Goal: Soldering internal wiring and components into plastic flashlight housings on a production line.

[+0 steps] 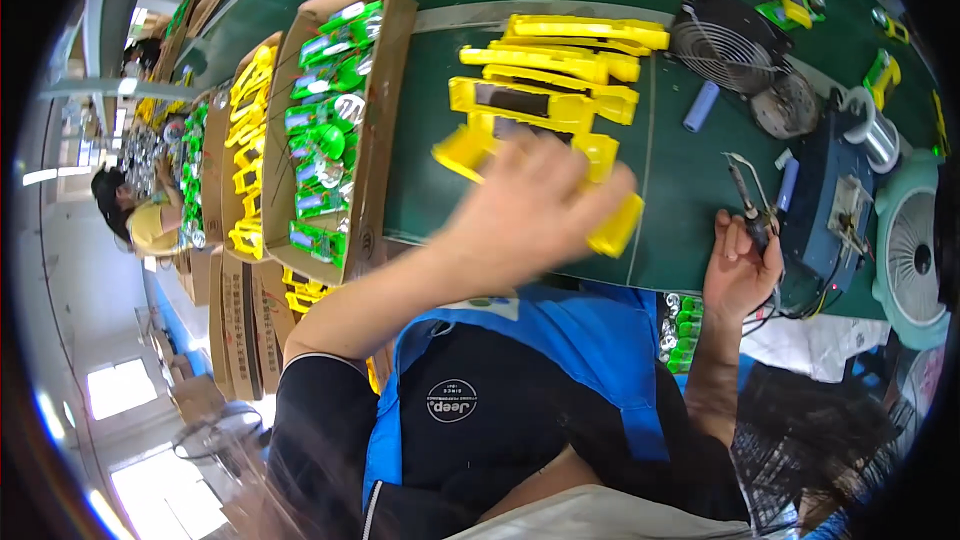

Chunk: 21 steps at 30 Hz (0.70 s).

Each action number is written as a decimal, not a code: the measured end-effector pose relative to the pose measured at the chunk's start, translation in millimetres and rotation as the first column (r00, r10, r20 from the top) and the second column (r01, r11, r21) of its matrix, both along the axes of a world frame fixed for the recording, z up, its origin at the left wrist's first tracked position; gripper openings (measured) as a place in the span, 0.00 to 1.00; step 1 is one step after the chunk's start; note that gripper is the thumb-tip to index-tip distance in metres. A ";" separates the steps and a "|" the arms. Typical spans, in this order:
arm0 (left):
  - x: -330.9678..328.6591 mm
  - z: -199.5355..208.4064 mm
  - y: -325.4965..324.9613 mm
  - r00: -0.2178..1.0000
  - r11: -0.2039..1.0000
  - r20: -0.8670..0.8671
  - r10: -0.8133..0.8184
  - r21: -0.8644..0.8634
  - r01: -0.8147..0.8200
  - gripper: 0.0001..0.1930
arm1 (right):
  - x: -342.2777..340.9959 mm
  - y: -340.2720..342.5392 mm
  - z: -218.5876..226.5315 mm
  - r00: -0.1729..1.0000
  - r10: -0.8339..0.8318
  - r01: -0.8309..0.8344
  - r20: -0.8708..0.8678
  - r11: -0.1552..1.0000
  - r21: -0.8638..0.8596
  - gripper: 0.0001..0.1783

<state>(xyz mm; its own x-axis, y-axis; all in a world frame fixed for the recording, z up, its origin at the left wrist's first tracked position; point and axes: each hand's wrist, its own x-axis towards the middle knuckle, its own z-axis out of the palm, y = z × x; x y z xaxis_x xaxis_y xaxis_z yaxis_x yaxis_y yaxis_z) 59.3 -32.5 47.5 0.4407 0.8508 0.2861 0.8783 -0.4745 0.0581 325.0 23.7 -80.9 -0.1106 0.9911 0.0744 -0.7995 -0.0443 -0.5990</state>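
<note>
My left hand (535,195), smeared by motion, is closed over a yellow plastic housing (615,227). One end of it shows beyond my thumb; its middle is hidden under the hand. Just beyond, several more yellow housings (520,100) lie side by side in a stack-like row on the green work surface (420,180). At the right, my right hand (742,265) is wrapped round the dark handle of a soldering iron (752,212), its thin metal tip pointing up and away from me.
A cardboard box (392,70) of green and silver parts stands left, with a box of yellow housings (245,155) beside it. Right are a fan with a wire guard (725,50), a purple cylindrical cell (702,106), a solder spool (870,130), a blue soldering unit (815,210) and a pale green fan (912,255).
</note>
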 end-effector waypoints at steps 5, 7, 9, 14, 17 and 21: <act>30.5 -77.5 -27.1 0.972 0.988 0.200 0.123 -0.122 -0.099 0.45 | 9.7 0.2 -12.7 0.999 0.032 -0.032 -0.003 0.999 -0.017 0.15; 23.1 -58.6 -31.6 0.943 0.997 0.331 0.022 0.057 -0.043 0.36 | 8.1 -2.1 -6.4 0.998 0.027 -0.025 0.064 0.999 -0.026 0.15; -12.6 -19.9 -40.3 0.969 0.966 0.247 -0.013 0.252 -0.051 0.21 | -2.7 -9.4 8.6 0.989 -0.012 0.014 0.148 1.000 -0.012 0.15; -226.0 28.8 -79.9 0.670 0.676 -0.114 0.734 0.018 -0.737 0.07 | -59.5 -33.1 43.9 0.872 -0.085 -0.073 0.482 0.952 0.298 0.25; -299.8 7.6 -108.1 0.774 0.758 -0.027 0.633 -0.180 -0.626 0.11 | -105.8 -32.9 44.1 0.850 0.084 -0.274 0.519 0.914 0.300 0.23; -311.3 -13.7 -106.2 0.841 0.829 0.059 0.537 -0.218 -0.515 0.20 | -134.7 -25.8 30.1 0.855 0.104 -0.245 0.508 0.944 0.219 0.21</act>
<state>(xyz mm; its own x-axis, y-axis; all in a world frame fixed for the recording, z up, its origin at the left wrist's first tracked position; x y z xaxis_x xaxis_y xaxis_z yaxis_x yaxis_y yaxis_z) -251.9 -138.7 33.8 -0.1145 0.9863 0.1189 0.9734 0.0875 0.2116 190.3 -2.1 -50.8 -0.3710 0.9014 0.2234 -0.3995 0.0622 -0.9146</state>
